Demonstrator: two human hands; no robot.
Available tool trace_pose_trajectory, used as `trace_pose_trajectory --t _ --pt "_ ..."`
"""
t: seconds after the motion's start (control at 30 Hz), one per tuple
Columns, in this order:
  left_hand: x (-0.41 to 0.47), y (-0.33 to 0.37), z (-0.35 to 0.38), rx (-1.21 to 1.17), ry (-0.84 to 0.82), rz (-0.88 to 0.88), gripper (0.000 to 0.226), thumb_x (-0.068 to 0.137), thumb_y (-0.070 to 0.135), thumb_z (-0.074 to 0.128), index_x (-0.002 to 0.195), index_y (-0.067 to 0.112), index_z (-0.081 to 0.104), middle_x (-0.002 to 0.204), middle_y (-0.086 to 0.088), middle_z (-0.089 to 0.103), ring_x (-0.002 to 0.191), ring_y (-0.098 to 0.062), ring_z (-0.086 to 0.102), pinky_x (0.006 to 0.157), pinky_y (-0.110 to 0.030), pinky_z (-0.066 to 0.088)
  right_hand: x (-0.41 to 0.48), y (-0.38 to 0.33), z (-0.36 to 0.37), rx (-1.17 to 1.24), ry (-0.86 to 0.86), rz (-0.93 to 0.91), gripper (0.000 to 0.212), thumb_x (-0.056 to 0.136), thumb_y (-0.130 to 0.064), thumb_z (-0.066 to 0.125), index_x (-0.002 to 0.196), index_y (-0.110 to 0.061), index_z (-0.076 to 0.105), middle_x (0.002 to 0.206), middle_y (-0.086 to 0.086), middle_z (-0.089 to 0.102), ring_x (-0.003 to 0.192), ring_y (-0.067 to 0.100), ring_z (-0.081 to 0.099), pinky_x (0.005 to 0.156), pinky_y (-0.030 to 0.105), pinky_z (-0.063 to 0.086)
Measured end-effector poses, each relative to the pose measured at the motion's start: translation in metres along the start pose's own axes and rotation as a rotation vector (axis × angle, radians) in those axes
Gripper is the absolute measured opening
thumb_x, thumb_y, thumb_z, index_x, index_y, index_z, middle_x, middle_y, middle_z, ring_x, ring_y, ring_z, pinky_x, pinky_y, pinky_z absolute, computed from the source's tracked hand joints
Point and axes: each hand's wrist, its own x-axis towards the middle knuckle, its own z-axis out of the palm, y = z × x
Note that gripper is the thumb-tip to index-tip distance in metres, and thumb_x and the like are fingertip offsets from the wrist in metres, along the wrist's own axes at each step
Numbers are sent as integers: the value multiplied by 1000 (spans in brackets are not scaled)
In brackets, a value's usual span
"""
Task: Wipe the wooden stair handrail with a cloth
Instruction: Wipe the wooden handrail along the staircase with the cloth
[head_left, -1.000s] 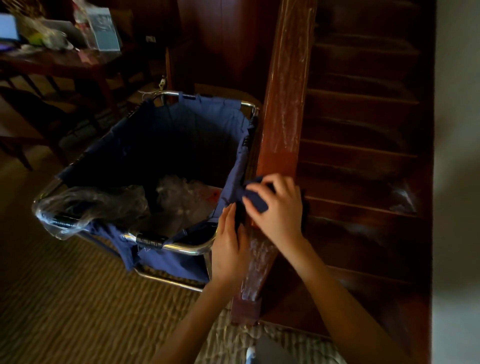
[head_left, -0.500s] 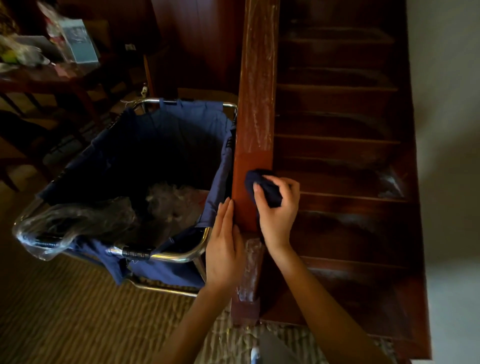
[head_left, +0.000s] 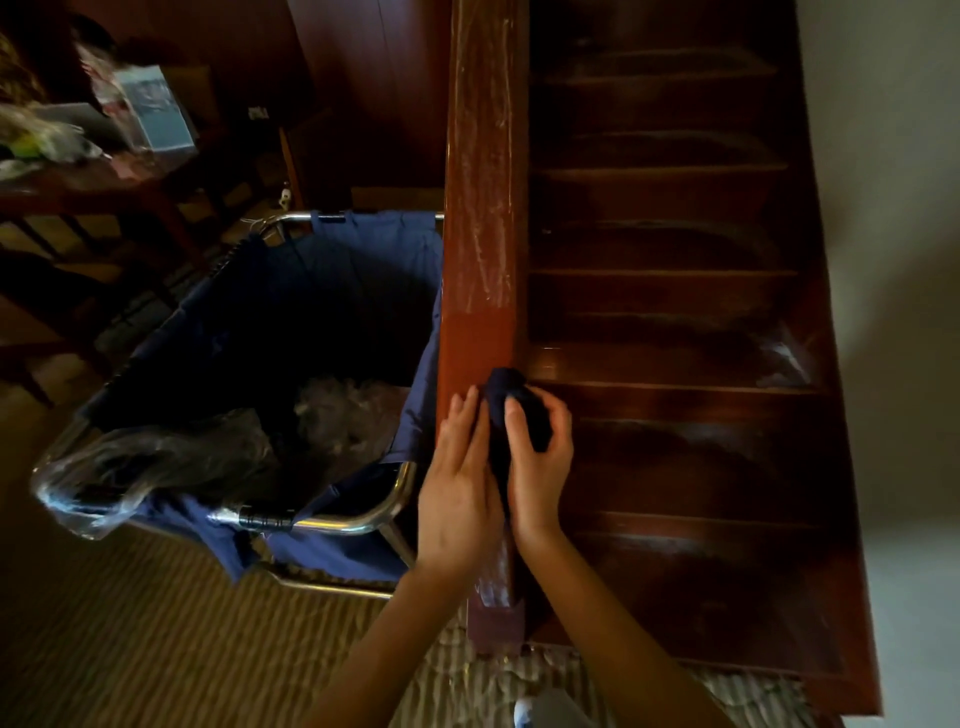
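Cloth bunched in R hand, L hand flat on handrail.

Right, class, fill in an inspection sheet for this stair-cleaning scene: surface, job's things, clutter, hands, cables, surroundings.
Surface: wooden handrail, pale streaks along its upper length, a cleaner band just above the hands.
Job's things: dark cloth pressed on the handrail.
Clutter: blue fabric cart left of the handrail, clear plastic in it; table with loose items far left.
Hands: right hand grips the cloth; left hand lies beside it, fingers straight.
Cables: nothing seen.
Surroundings: wooden stairs right of the handrail, striped carpet below, pale wall far right.
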Motion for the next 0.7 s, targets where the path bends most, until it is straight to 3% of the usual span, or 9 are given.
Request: trace_pose_trajectory --t 0.1,0.23,0.3,0.4,0.5,0.6,0.7 --pt "-8 3 6 16 -13 31 51 100 14 42 149 7 32 159 -3 22 149 -13 11 107 -51 42 -25 13 -15 5 -17 -23 30 89 -40 68 113 -23 60 114 1 62 109 14 61 97 40 50" --pt "-17 -7 2 64 -29 51 53 96 5 42 148 4 32 158 -3 25 148 -13 16 105 -43 47 -11 4 -11 18 -105 -148 19 88 -38 67 105 -41 59 107 -3 60 105 15 60 91 25 47" --pt "-15 -6 1 104 -23 47 53 97 13 33 148 2 33 159 -3 24 148 -14 18 112 -38 39 22 -5 5 131 -50 -8 13 92 -28 67 104 -31 62 105 -4 64 103 11 62 91 28 49" --pt "-15 -2 2 135 -24 50 55 96 16 29 149 2 31 160 -3 23 149 -16 17 112 -38 39 58 2 16 320 37 297 11 97 -19 61 106 -14 63 107 5 67 104 22 64 93 42 52" --pt "-14 -4 3 127 11 47 55 93 11 29 147 3 35 159 -3 28 148 -16 21 108 -38 43 26 20 1 275 36 395 12 96 -23 61 107 -18 63 108 7 68 103 27 66 92 46 54" --pt "-13 -4 3 128 46 37 55 91 7 30 146 6 39 156 0 32 145 -19 31 108 -28 42 -2 18 -11 204 16 292 17 94 -25 64 107 -14 62 106 8 66 100 25 64 91 48 53" --pt "-13 0 3 135 51 30 52 95 11 30 146 5 38 155 -4 35 140 -26 39 103 -30 46 21 -10 3 147 -54 27 18 89 -28 67 103 -17 62 102 1 64 99 12 62 88 25 49"
